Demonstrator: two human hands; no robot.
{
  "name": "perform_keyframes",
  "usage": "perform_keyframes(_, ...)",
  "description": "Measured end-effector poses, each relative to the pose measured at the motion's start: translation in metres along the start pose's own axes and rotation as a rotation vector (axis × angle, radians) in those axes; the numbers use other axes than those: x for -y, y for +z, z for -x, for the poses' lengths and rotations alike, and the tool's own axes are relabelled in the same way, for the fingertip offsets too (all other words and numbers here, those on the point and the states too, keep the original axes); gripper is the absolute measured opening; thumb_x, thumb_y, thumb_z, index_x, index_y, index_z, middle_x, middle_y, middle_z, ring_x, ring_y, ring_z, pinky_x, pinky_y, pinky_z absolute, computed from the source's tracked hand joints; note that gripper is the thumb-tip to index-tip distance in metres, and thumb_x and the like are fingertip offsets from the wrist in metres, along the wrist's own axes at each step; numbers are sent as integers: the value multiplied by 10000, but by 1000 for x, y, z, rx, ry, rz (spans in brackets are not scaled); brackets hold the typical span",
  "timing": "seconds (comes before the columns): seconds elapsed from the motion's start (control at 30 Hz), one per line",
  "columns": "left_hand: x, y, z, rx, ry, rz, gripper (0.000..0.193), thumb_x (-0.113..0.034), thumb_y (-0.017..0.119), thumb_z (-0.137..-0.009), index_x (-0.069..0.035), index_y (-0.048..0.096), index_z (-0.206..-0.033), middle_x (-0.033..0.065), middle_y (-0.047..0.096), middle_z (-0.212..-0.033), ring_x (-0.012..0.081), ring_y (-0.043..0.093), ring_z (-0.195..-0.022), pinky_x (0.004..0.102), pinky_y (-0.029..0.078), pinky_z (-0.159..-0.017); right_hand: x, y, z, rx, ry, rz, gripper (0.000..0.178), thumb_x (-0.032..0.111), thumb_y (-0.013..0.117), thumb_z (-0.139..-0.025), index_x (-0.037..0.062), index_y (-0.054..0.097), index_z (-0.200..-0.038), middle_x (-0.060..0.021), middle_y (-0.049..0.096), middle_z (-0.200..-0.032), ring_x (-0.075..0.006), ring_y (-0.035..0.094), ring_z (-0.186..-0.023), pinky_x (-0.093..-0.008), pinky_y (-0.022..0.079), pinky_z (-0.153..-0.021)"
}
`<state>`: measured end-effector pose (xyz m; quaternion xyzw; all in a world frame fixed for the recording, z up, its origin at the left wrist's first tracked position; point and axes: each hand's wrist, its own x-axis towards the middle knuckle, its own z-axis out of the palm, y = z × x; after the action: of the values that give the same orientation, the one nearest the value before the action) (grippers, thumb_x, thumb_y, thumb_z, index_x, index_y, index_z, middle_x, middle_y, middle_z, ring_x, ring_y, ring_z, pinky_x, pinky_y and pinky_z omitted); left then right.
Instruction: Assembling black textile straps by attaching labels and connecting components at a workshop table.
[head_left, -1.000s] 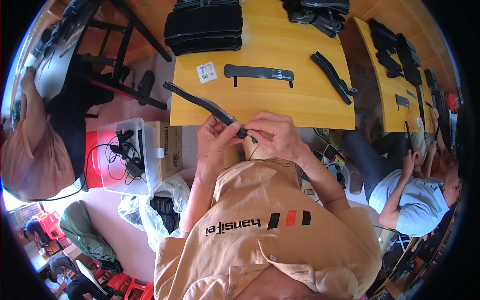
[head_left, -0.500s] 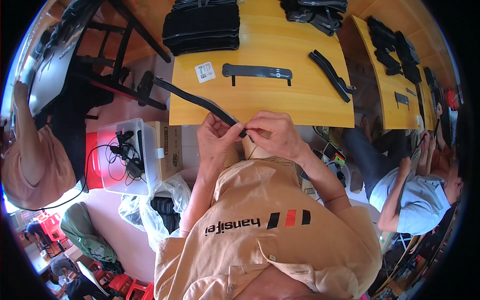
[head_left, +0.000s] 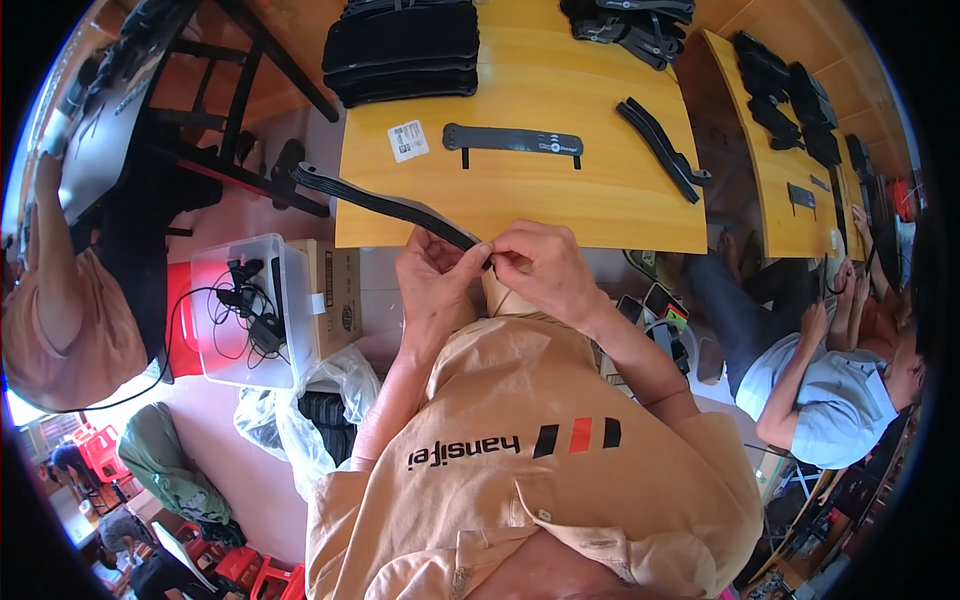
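A bundle of long black straps [head_left: 385, 202] slants from my fingers up to the left, past the table's left corner. My left hand [head_left: 437, 272] is closed around its lower end, thumb pressed on top. Close beside it, my right hand [head_left: 540, 265] pinches at the tip of the same bundle; the fingers hide what exactly is held there. Flat on the table beyond my hands lies a dark grey strap [head_left: 512, 139] with two short black tabs. To its left is a white label sheet [head_left: 407, 141]. Another folded black strap bundle [head_left: 660, 150] rests at the right.
The yellow table [head_left: 590, 215] ends just beyond my hands. Black stacked pieces [head_left: 400, 55] and a strap pile [head_left: 630, 30] stand at its back. Left below are a clear bin [head_left: 210, 330] with cables and a cardboard box [head_left: 335, 295]. Co-workers sit on both sides.
The far end of the strap bundle has swung slightly left. Both hands stay at its near end, with the right fingers shifted a little.
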<state>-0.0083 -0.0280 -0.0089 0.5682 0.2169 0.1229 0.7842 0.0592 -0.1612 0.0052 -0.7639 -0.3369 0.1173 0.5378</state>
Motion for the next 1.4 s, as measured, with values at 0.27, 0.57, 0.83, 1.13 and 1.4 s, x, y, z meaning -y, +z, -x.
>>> perform_keyframes(0.27, 0, 1, 2, 18, -19, 14, 257, -22, 686, -758, 30, 499, -926, 78, 614, -787, 107, 604, -706, 226, 529, -621, -4, 4, -3, -54, 16, 57, 68, 0, 589, -681, -33, 608, -737, -139, 571, -676, -286, 565, -577, -347, 460, -534)
perform_keyframes(0.57, -6, 4, 7, 63, -133, 158, 239, -48, 640, -799, 28, 533, -999, 98, 626, -887, 143, 630, -759, 268, 559, -663, 5, -22, -4, -53, 89, -183, 128, -74, 608, -755, -48, 638, -876, -90, 614, -812, -132, 614, -727, -228, 501, -629)
perform_keyframes(0.83, -4, 1, 2, 67, -114, 111, 234, -50, 642, -797, 25, 526, -986, 100, 628, -865, 148, 633, -732, 265, 559, -633, 6, -27, -2, 126, 112, -273, 151, -76, 636, -738, -51, 640, -886, -103, 609, -861, -146, 614, -793, -240, 514, -703)
perform_keyframes(1.13, -6, 0, 3, 115, -120, 76, 252, -62, 671, -773, 15, 517, -958, 86, 620, -831, 138, 629, -718, 246, 549, -624, -8, -30, -5, 212, 252, -428, 94, -61, 653, -726, -47, 647, -819, -61, 617, -798, -114, 616, -745, -220, 506, -677)
perform_keyframes(1.4, -6, 2, 1, 87, -125, 74, 245, -36, 687, -759, 21, 500, -907, 88, 608, -778, 125, 622, -687, 221, 540, -570, 8, -25, -2, 146, 112, -152, 108, -58, 646, -704, -30, 648, -808, -84, 621, -753, -154, 615, -678, -239, 486, -613)
